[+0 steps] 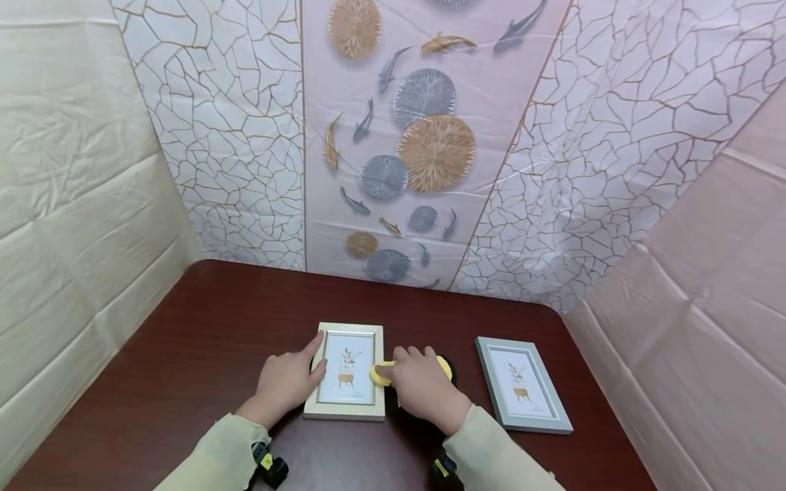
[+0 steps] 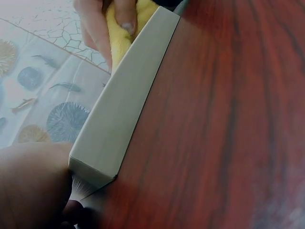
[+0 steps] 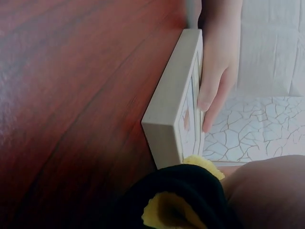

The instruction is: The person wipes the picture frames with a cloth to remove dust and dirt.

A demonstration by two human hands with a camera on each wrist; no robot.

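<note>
A cream picture frame [image 1: 313, 410] [image 2: 121, 102] [image 3: 164, 102] lies face up on the dark red table, with a potted-plant picture in it. My left hand [image 1: 284, 382] [image 2: 35, 181] [image 3: 221, 62] rests on its left border, index finger and thumb extended. At the right border, my right hand [image 1: 424, 385] [image 2: 97, 26] [image 3: 267, 191] grips a yellow and black cloth [image 1: 382, 375] [image 2: 118, 40] [image 3: 202, 164], its yellow side touching the frame. More of the cloth bunches up behind the right hand; the palm hides part of it.
A grey-blue picture frame [image 1: 499, 395] with a similar plant picture lies to the right on the table [image 1: 202, 341]. Behind the table hangs a patterned cloth backdrop [image 1: 245, 136], with pale fabric walls [image 1: 67, 204] on both sides.
</note>
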